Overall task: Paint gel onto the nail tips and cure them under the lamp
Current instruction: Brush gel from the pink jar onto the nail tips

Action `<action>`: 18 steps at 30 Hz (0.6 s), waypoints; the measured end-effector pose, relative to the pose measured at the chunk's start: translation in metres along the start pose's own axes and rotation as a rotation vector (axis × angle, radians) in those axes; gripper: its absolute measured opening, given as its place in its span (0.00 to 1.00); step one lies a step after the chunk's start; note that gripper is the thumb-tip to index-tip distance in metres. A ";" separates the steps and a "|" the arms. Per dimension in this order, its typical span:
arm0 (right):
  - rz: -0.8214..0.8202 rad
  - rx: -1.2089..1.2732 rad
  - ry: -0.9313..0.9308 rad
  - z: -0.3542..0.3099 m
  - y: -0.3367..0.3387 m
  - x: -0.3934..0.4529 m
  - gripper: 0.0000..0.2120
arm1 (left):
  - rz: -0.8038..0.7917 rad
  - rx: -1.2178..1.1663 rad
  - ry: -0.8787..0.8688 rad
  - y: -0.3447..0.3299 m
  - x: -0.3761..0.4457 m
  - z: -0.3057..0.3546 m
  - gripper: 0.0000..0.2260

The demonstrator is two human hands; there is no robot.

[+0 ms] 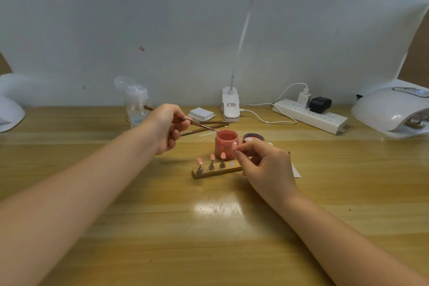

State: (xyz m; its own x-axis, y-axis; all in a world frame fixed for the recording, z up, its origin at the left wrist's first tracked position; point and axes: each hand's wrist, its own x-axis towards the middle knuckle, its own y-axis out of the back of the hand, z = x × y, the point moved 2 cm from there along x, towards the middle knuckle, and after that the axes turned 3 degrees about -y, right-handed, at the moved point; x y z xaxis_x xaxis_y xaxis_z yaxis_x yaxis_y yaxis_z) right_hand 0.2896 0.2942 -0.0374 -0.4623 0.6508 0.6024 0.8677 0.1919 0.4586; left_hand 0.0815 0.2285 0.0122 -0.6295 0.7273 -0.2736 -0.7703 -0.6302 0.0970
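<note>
An open jar of pink gel (224,145) stands at the middle of the wooden table (209,227). My left hand (168,127) grips a thin brush (202,124) whose tip reaches the jar's rim. In front of the jar lies a wooden holder (216,172) with three pink nail tips (211,157) standing on metal pegs. My right hand (262,160) pinches a small nail tip (234,145) between thumb and forefinger, right beside the jar. The white curing lamp (392,111) sits at the far right.
The jar's dark lid (253,138) lies just behind my right hand. Two more brushes (209,126), a pad stack (200,114), a clear pump bottle (137,107), a clip desk lamp (230,107) and a power strip (311,115) line the back edge.
</note>
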 end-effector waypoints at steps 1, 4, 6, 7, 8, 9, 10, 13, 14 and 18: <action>0.000 0.002 -0.001 0.000 0.000 0.000 0.03 | -0.009 0.006 -0.005 0.000 -0.001 -0.001 0.09; -0.005 0.000 0.001 0.000 0.000 0.000 0.04 | 0.002 0.031 -0.022 0.001 -0.005 -0.003 0.09; -0.006 0.005 -0.001 0.000 0.000 0.000 0.03 | 0.062 0.019 -0.065 0.002 -0.009 -0.004 0.10; -0.007 0.009 -0.006 0.000 0.000 0.000 0.03 | 0.099 0.012 -0.104 0.001 -0.012 -0.005 0.10; -0.008 0.013 -0.012 0.000 0.000 0.000 0.03 | 0.129 0.002 -0.157 0.001 -0.016 -0.005 0.10; -0.010 0.018 -0.017 0.001 0.000 0.000 0.03 | 0.144 -0.010 -0.227 0.000 -0.022 -0.006 0.10; -0.011 0.024 -0.022 0.001 0.000 0.000 0.03 | 0.142 -0.016 -0.315 -0.002 -0.030 -0.008 0.10; -0.001 0.027 -0.033 0.001 0.000 0.000 0.03 | 0.089 0.069 -0.647 -0.011 -0.059 -0.015 0.09; 0.001 0.023 -0.037 0.001 0.000 0.000 0.03 | 0.079 0.121 -0.753 -0.013 -0.069 -0.019 0.09; 0.000 0.013 -0.043 0.001 0.001 0.000 0.03 | 0.082 0.361 -1.033 -0.022 -0.097 -0.035 0.06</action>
State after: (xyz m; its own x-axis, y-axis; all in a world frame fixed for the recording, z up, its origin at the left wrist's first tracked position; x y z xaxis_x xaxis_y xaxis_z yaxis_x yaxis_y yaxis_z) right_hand 0.2904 0.2953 -0.0381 -0.4543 0.6816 0.5737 0.8701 0.2012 0.4500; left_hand 0.1632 0.1622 0.0031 -0.3320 0.6701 0.6639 -0.6011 -0.6927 0.3986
